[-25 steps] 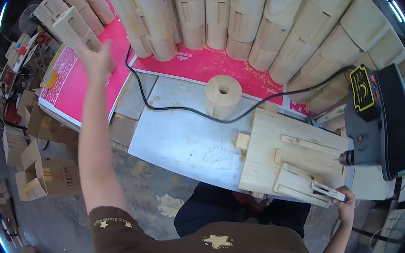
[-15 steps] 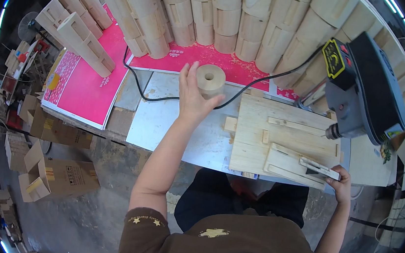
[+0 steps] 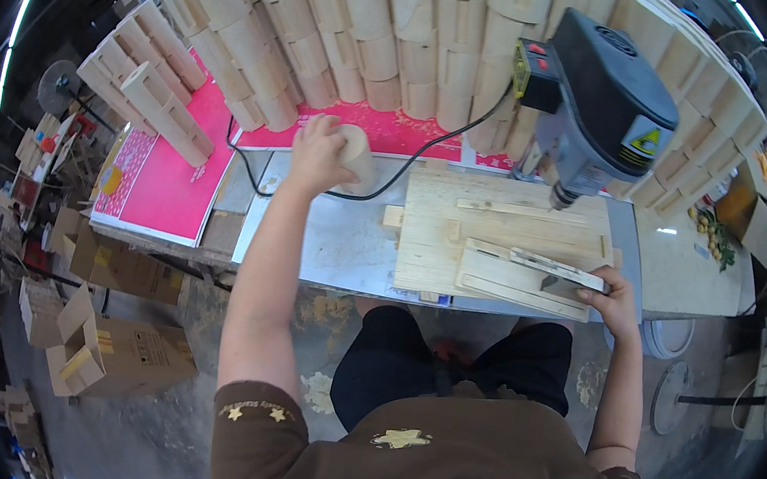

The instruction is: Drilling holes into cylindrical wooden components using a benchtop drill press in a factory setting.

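My left hand (image 3: 319, 155) is curled round the left side and top of a short, pale wooden cylinder (image 3: 360, 164) at the back of the white work surface. The fingers hide part of its top face. At the right, my right hand (image 3: 613, 304) grips the end of a narrow pale wooden bar (image 3: 556, 269) with a dark metal piece under it. That bar lies over a small wooden fixture (image 3: 509, 285) on a larger wooden board (image 3: 433, 217). Above the board's right side stands a grey drill press, its chuck (image 3: 564, 199) pointing down.
Stacked wooden cylinders (image 3: 385, 43) with slots form a wall along the back. More stand at the left on pink sheeting (image 3: 169, 189). A black cable (image 3: 410, 163) runs behind the board to the drill press (image 3: 610, 86). Open cardboard boxes (image 3: 124, 352) sit on the floor.
The view has shifted, so the bench appears further left. My left hand has closed from a spread position beside the cylinder to round it. My right hand keeps hold of the bar.
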The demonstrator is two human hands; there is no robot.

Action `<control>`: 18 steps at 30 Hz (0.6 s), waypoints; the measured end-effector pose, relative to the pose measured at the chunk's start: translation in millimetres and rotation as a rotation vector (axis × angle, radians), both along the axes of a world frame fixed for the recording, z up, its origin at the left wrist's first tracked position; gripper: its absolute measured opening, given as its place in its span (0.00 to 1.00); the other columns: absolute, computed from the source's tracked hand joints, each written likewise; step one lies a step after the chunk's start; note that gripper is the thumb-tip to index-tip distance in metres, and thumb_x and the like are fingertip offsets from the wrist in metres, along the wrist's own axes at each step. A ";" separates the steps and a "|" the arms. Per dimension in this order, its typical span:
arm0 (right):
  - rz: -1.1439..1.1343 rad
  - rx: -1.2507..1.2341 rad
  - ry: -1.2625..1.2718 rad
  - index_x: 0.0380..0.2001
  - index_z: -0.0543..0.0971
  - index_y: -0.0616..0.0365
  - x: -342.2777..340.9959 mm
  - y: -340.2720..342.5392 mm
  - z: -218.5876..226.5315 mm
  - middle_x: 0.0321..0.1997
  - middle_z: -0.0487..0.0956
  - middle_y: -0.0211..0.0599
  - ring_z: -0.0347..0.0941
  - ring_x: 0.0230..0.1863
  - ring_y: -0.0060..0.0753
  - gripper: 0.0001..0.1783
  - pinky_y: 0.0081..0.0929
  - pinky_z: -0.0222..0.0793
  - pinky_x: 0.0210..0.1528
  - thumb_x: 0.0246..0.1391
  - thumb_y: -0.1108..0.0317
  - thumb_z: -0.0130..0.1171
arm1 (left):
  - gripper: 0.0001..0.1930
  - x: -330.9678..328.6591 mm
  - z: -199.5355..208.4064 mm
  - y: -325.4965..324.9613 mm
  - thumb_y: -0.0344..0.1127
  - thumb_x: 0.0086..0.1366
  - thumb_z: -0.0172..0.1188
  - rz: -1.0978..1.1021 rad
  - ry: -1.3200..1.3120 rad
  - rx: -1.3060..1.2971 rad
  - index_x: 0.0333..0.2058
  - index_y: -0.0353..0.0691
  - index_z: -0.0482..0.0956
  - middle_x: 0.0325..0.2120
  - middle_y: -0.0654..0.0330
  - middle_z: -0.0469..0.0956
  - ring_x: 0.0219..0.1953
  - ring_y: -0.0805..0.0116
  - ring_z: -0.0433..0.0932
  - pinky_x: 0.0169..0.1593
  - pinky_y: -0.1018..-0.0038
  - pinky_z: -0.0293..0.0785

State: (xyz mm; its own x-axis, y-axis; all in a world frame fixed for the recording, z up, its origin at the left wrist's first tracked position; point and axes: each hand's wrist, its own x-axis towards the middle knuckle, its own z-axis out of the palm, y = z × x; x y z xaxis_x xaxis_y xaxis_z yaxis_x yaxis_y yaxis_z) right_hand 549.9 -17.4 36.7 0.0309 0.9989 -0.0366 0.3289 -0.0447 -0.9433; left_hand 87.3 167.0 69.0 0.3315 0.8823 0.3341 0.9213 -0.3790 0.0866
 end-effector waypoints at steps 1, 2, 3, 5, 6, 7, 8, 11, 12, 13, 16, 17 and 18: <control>0.021 0.025 -0.003 0.26 0.77 0.59 -0.4 -2.2 0.7 0.25 0.73 0.22 0.66 0.30 0.15 0.10 0.16 0.60 0.34 0.36 0.77 0.66 | 0.29 -1.3 7.9 -4.6 0.39 0.30 0.73 -0.009 0.000 0.007 0.36 0.35 0.78 0.48 0.50 0.67 0.53 0.51 0.63 0.54 0.64 0.62; 0.035 0.058 -0.003 0.27 0.77 0.60 1.0 -4.4 -1.0 0.26 0.73 0.23 0.66 0.30 0.16 0.10 0.16 0.61 0.34 0.36 0.77 0.66 | 0.27 -3.9 16.9 -9.7 0.40 0.33 0.73 -0.026 -0.175 0.080 0.35 0.33 0.77 0.48 0.50 0.68 0.52 0.54 0.64 0.53 0.64 0.64; 0.032 0.066 -0.003 0.27 0.77 0.60 2.2 -6.9 1.8 0.26 0.73 0.23 0.66 0.30 0.16 0.10 0.16 0.61 0.34 0.36 0.77 0.66 | 0.26 -3.5 24.2 -15.1 0.41 0.35 0.72 -0.041 -0.352 0.150 0.34 0.32 0.77 0.49 0.50 0.68 0.52 0.56 0.66 0.52 0.65 0.65; 0.044 0.151 0.012 0.27 0.77 0.60 2.3 -12.3 9.4 0.26 0.73 0.25 0.67 0.31 0.18 0.11 0.16 0.61 0.35 0.35 0.77 0.65 | 0.23 0.8 39.3 -30.4 0.42 0.40 0.71 -0.041 -0.645 0.140 0.33 0.33 0.78 0.47 0.51 0.70 0.48 0.60 0.69 0.49 0.68 0.67; 0.050 0.152 0.013 0.27 0.77 0.60 1.7 -15.3 15.3 0.26 0.73 0.25 0.67 0.31 0.18 0.11 0.16 0.61 0.35 0.35 0.77 0.65 | 0.19 2.9 46.4 -41.3 0.43 0.45 0.69 -0.038 -0.938 0.121 0.32 0.34 0.79 0.45 0.52 0.73 0.45 0.63 0.72 0.47 0.71 0.68; 0.040 0.169 0.039 0.27 0.77 0.60 1.1 -18.1 23.2 0.27 0.73 0.26 0.67 0.31 0.19 0.11 0.17 0.60 0.35 0.35 0.78 0.65 | 0.19 10.9 50.0 -53.8 0.43 0.45 0.69 -0.032 -0.937 0.124 0.32 0.34 0.79 0.45 0.52 0.73 0.45 0.63 0.72 0.47 0.71 0.68; 0.020 0.186 0.061 0.27 0.77 0.61 0.1 -21.4 30.3 0.27 0.72 0.27 0.67 0.32 0.19 0.11 0.17 0.60 0.36 0.35 0.78 0.65 | 0.17 27.1 51.5 -65.2 0.42 0.50 0.65 -0.070 -1.300 -0.116 0.33 0.34 0.78 0.42 0.53 0.74 0.43 0.67 0.73 0.46 0.72 0.68; 0.015 0.306 0.078 0.29 0.77 0.60 -3.4 -18.8 41.6 0.31 0.72 0.29 0.67 0.35 0.23 0.13 0.20 0.61 0.39 0.34 0.76 0.64 | 0.15 70.6 46.4 -105.9 0.40 0.60 0.57 -0.030 -1.858 -0.459 0.35 0.31 0.75 0.36 0.54 0.77 0.39 0.70 0.75 0.44 0.74 0.70; 0.016 0.340 0.083 0.29 0.77 0.60 -6.8 -19.0 46.0 0.31 0.72 0.31 0.68 0.35 0.24 0.14 0.20 0.61 0.40 0.33 0.76 0.64 | 0.16 84.0 37.3 -115.9 0.41 0.60 0.57 0.023 -1.909 -0.498 0.36 0.30 0.75 0.36 0.54 0.77 0.40 0.69 0.75 0.44 0.74 0.70; 0.008 0.329 0.078 0.29 0.77 0.60 -9.8 -19.2 50.2 0.31 0.72 0.31 0.68 0.35 0.24 0.14 0.20 0.61 0.40 0.33 0.76 0.64 | 0.16 93.9 28.9 -123.7 0.41 0.61 0.56 0.076 -1.958 -0.541 0.36 0.30 0.74 0.37 0.54 0.77 0.40 0.68 0.75 0.45 0.74 0.70; 0.031 0.511 -0.097 0.26 0.77 0.62 -11.8 -20.1 51.5 0.29 0.73 0.32 0.69 0.33 0.27 0.10 0.21 0.62 0.37 0.34 0.78 0.65 | 0.18 107.7 10.0 -138.8 0.41 0.61 0.56 0.100 -2.032 -0.587 0.40 0.30 0.72 0.39 0.53 0.75 0.42 0.66 0.74 0.46 0.72 0.69; 0.024 0.505 -0.102 0.26 0.77 0.62 -10.2 -22.4 50.6 0.29 0.73 0.32 0.69 0.33 0.27 0.10 0.21 0.62 0.37 0.34 0.78 0.65 | 0.18 108.8 5.3 -139.7 0.41 0.61 0.56 0.099 -2.033 -0.599 0.40 0.30 0.72 0.39 0.53 0.75 0.42 0.66 0.74 0.46 0.72 0.69; 0.026 0.500 -0.131 0.26 0.78 0.62 -8.7 -25.0 49.9 0.29 0.74 0.32 0.69 0.33 0.27 0.10 0.21 0.62 0.37 0.34 0.78 0.65 | 0.19 106.7 1.1 -140.2 0.42 0.61 0.55 0.123 -2.040 -0.637 0.43 0.32 0.70 0.41 0.53 0.74 0.45 0.65 0.73 0.49 0.70 0.68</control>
